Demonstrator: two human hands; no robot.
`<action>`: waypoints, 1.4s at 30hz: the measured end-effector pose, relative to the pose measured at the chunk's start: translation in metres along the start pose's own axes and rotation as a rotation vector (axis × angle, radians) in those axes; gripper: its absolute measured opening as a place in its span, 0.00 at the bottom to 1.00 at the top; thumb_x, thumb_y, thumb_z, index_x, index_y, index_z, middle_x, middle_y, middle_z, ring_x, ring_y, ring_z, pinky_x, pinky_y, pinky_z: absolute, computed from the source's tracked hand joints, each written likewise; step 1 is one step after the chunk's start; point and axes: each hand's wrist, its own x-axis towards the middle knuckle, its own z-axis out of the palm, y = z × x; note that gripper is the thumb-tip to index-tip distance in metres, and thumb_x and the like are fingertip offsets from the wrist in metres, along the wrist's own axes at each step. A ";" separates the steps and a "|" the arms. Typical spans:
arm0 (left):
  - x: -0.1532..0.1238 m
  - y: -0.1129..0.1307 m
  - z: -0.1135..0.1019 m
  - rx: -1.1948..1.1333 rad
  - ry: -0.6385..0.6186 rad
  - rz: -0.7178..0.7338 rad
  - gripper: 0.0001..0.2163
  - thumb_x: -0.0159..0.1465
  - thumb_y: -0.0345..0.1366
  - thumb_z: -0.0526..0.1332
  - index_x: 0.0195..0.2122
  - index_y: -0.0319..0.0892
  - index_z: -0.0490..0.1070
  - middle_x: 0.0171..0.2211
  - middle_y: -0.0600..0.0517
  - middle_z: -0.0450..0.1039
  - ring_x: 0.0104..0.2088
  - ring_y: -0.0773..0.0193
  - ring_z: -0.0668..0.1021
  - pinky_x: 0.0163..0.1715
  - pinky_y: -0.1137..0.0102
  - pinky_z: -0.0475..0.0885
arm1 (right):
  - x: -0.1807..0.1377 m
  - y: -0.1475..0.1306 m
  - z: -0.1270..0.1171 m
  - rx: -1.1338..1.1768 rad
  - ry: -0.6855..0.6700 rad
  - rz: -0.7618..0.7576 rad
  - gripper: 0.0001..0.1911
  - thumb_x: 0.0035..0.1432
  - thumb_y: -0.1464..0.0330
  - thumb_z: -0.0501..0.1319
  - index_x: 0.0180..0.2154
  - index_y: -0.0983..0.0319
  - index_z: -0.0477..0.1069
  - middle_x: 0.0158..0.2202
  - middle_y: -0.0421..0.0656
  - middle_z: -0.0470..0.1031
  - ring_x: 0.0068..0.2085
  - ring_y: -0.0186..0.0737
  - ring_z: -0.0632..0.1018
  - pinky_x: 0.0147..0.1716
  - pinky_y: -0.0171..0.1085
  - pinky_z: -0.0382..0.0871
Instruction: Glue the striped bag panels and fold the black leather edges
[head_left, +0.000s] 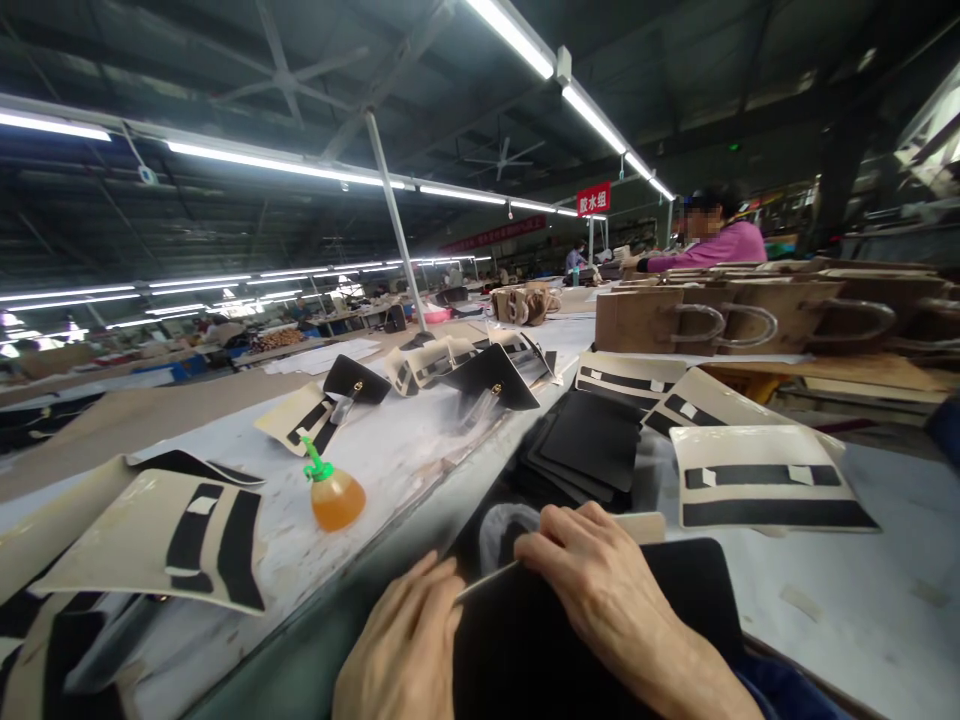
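A black leather panel point(675, 590) lies at the near edge of the white worktable point(862, 590). My right hand point(600, 585) rests flat on top of it, fingers stretched out toward the left edge. My left hand point(409, 650) lies along the panel's left edge, fingers together and extended, pressing beside a thin pale strip point(484, 582) that sticks out under the right fingertips. Neither hand grips anything.
A stack of black panels point(592, 440) and cream pieces with black strips point(757, 485) lie just beyond. An orange glue bottle with green nozzle point(334, 492) stands left. More cream and black pieces point(180, 540) lie at the left. Brown bags point(675, 315) and a seated person in pink point(712, 245) are at the far right.
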 end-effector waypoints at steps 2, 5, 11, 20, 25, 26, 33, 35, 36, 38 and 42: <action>0.001 -0.002 0.011 0.161 -0.053 0.095 0.11 0.69 0.28 0.53 0.47 0.43 0.71 0.44 0.50 0.82 0.46 0.57 0.83 0.45 0.68 0.79 | -0.003 -0.005 0.013 -0.041 -0.012 -0.028 0.17 0.70 0.76 0.50 0.32 0.59 0.72 0.29 0.39 0.70 0.27 0.36 0.68 0.33 0.38 0.57; 0.006 0.016 0.029 0.232 -0.220 -0.055 0.14 0.67 0.23 0.49 0.42 0.40 0.74 0.32 0.50 0.83 0.32 0.56 0.85 0.31 0.67 0.79 | -0.006 -0.013 0.025 -0.062 -0.042 -0.070 0.13 0.69 0.75 0.54 0.32 0.59 0.71 0.30 0.39 0.72 0.28 0.37 0.69 0.35 0.40 0.57; 0.018 0.038 0.030 0.059 -0.362 -0.310 0.15 0.68 0.27 0.48 0.35 0.45 0.74 0.24 0.52 0.80 0.25 0.56 0.83 0.23 0.69 0.67 | -0.010 -0.005 0.006 -0.084 0.040 -0.059 0.08 0.71 0.72 0.54 0.39 0.61 0.72 0.30 0.39 0.76 0.31 0.38 0.75 0.35 0.40 0.60; 0.009 0.040 0.009 -0.473 -0.114 -0.314 0.10 0.69 0.33 0.54 0.31 0.44 0.70 0.20 0.57 0.64 0.20 0.71 0.68 0.23 0.76 0.62 | -0.012 0.007 -0.014 0.076 0.136 0.034 0.09 0.70 0.67 0.58 0.35 0.59 0.72 0.31 0.39 0.79 0.32 0.35 0.78 0.35 0.38 0.65; 0.008 0.041 0.013 -0.449 -0.034 -0.230 0.08 0.68 0.29 0.54 0.32 0.43 0.69 0.20 0.58 0.63 0.19 0.72 0.65 0.22 0.78 0.62 | -0.007 0.004 -0.016 0.061 0.087 0.039 0.11 0.72 0.66 0.55 0.38 0.59 0.74 0.31 0.39 0.78 0.32 0.36 0.77 0.35 0.38 0.64; 0.007 0.040 0.014 -0.444 -0.026 -0.208 0.08 0.68 0.28 0.54 0.32 0.43 0.69 0.20 0.58 0.63 0.19 0.72 0.65 0.22 0.78 0.62 | -0.006 0.004 -0.016 0.058 0.078 0.030 0.11 0.72 0.66 0.55 0.39 0.59 0.75 0.31 0.39 0.77 0.32 0.36 0.76 0.35 0.38 0.64; 0.010 0.037 0.009 -0.462 -0.111 -0.198 0.10 0.68 0.29 0.54 0.31 0.43 0.69 0.20 0.58 0.63 0.18 0.71 0.65 0.20 0.77 0.61 | -0.007 0.004 -0.019 0.015 0.033 -0.045 0.15 0.73 0.69 0.52 0.43 0.55 0.77 0.30 0.39 0.73 0.31 0.35 0.71 0.34 0.38 0.59; 0.010 0.033 0.007 -0.466 -0.153 -0.183 0.09 0.68 0.29 0.54 0.32 0.43 0.70 0.20 0.57 0.65 0.18 0.71 0.67 0.20 0.77 0.62 | -0.006 0.004 -0.019 0.032 0.002 -0.050 0.14 0.73 0.70 0.52 0.42 0.56 0.77 0.31 0.40 0.73 0.32 0.36 0.72 0.35 0.38 0.59; 0.010 0.031 0.006 -0.462 -0.166 -0.178 0.08 0.68 0.29 0.54 0.34 0.42 0.72 0.22 0.56 0.68 0.20 0.71 0.69 0.22 0.77 0.64 | -0.006 0.004 -0.019 0.038 -0.010 -0.049 0.14 0.73 0.70 0.51 0.42 0.57 0.77 0.31 0.40 0.73 0.32 0.36 0.71 0.36 0.38 0.59; 0.007 0.024 0.006 -0.422 -0.171 -0.187 0.08 0.69 0.30 0.54 0.38 0.43 0.73 0.27 0.55 0.73 0.24 0.69 0.74 0.27 0.77 0.68 | -0.004 0.004 -0.016 0.038 -0.017 -0.047 0.15 0.73 0.70 0.50 0.41 0.57 0.76 0.32 0.40 0.72 0.33 0.37 0.71 0.37 0.39 0.59; 0.004 0.020 0.016 -0.171 -0.218 -0.220 0.10 0.70 0.29 0.52 0.39 0.46 0.72 0.30 0.54 0.75 0.30 0.64 0.79 0.29 0.72 0.70 | 0.001 0.000 -0.005 -0.013 -0.018 -0.065 0.20 0.74 0.70 0.46 0.36 0.60 0.74 0.31 0.42 0.71 0.32 0.39 0.70 0.38 0.41 0.57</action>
